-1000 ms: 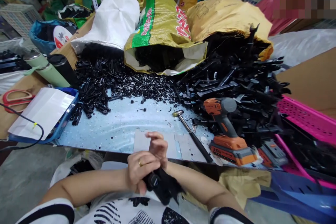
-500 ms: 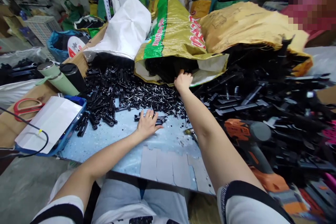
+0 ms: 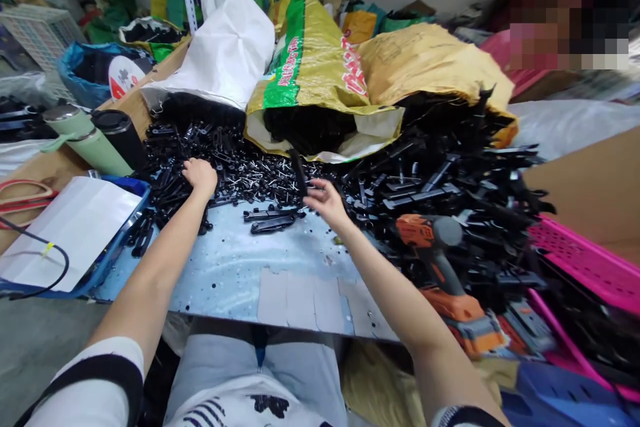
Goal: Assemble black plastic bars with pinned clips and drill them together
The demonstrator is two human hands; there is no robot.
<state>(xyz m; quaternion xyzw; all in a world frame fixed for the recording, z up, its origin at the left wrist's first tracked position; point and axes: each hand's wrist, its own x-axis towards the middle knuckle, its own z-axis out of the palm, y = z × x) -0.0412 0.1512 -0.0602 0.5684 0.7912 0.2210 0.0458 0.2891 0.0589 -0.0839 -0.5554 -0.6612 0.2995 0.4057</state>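
My left hand (image 3: 201, 177) reaches into the heap of black plastic parts (image 3: 173, 177) at the left, its fingers curled down among them; what they grip, if anything, is hidden. Between thumb and fingers my right hand (image 3: 324, 201) holds a long black plastic part (image 3: 298, 173), roughly upright, in front of the yellow-green sack (image 3: 320, 73). A pair of black parts (image 3: 270, 219) lies side by side on the light blue tabletop (image 3: 225, 260) between my hands. Behind them spreads a pile of small screws and black pieces (image 3: 255, 180).
An orange cordless drill (image 3: 433, 253) lies at the right beside a large pile of black parts (image 3: 425, 180). White sack (image 3: 235, 47) and tan sack (image 3: 430, 60) lean at the back. Green bottle (image 3: 90, 140), black cup (image 3: 120, 137) and blue tray (image 3: 145, 197) stand left; pink basket (image 3: 590, 267) right.
My right hand has come out of the yellow-green sack with a long black part. My left hand has left the parts on the tabletop and moved left to the heap.
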